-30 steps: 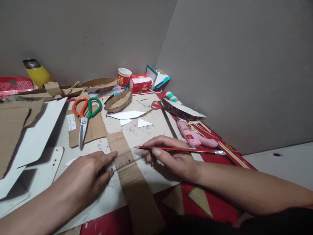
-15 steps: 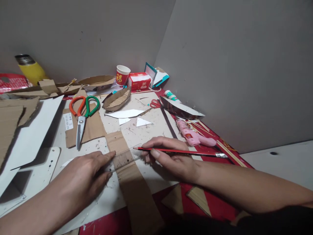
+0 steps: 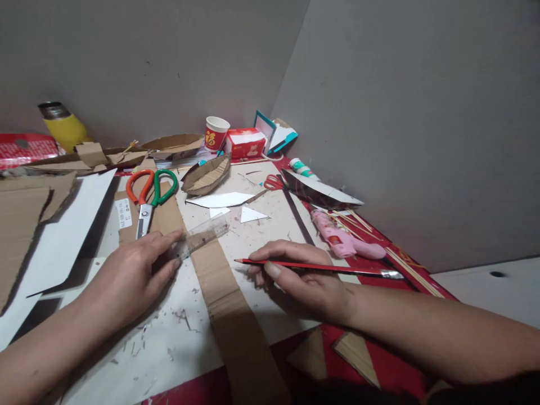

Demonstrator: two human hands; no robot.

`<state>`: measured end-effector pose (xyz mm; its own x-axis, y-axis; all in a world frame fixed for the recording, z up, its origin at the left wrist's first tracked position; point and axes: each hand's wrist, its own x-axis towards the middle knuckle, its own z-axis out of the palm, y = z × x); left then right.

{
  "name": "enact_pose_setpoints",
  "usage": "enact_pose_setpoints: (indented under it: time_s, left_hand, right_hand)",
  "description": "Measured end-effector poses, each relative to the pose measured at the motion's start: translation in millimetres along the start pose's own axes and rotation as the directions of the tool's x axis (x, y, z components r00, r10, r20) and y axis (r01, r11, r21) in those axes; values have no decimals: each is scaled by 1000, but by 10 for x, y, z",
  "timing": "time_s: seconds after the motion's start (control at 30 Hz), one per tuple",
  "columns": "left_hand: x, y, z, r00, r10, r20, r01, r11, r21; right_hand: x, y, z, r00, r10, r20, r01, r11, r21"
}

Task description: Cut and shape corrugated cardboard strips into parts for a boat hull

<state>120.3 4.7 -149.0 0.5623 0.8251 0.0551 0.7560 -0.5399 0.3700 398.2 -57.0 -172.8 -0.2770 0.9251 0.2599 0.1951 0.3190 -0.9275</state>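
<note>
My left hand (image 3: 145, 270) grips one end of a clear plastic ruler (image 3: 206, 233) between thumb and fingers. The ruler lies across the far end of a long cardboard strip (image 3: 223, 304), which runs toward me. In my right hand (image 3: 299, 278) is a red and black pencil (image 3: 312, 266), its sharp tip pointing left and just right of the strip. Scissors (image 3: 145, 211) with an orange and a green handle lie beyond my left hand, which covers the blade tips. Under them is a cardboard piece (image 3: 171, 211) with a label.
A pink glue gun (image 3: 343, 239), thin sticks (image 3: 413, 273) and small red-handled scissors (image 3: 273, 181) lie at right. A boat-shaped cardboard piece (image 3: 206, 175), paper cup (image 3: 217, 135), red box (image 3: 246, 143) and yellow bottle (image 3: 67, 132) stand farther back. Cardboard sheets (image 3: 25, 219) lean in at left.
My left hand has slid the ruler away from me along the strip, toward its far end. My right hand still holds the pencil, its tip now apart from the ruler. The view shifted slightly.
</note>
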Motion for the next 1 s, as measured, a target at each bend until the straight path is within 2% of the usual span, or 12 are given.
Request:
enact_pose_setpoints:
  time_s: [0.23,0.47,0.67,1.0]
  left_hand:
    - [39,5,-60,1000,-7,23,4,990,139]
    - [78,-114,-67,998,54,42,-63,962,267]
    - [76,-184,-43,997,67,40,-75,962,261]
    - [64,-151,-54,996,76,54,-87,964,252]
  right_hand:
    - [15,-6,13,999,47,-10,-46,998,41]
    - [32,-20,23,997,71,-12,-70,996,55]
    - [29,-26,19,997,78,-18,-77,995,61]
    - [35,-17,16,998,61,-3,-61,998,11]
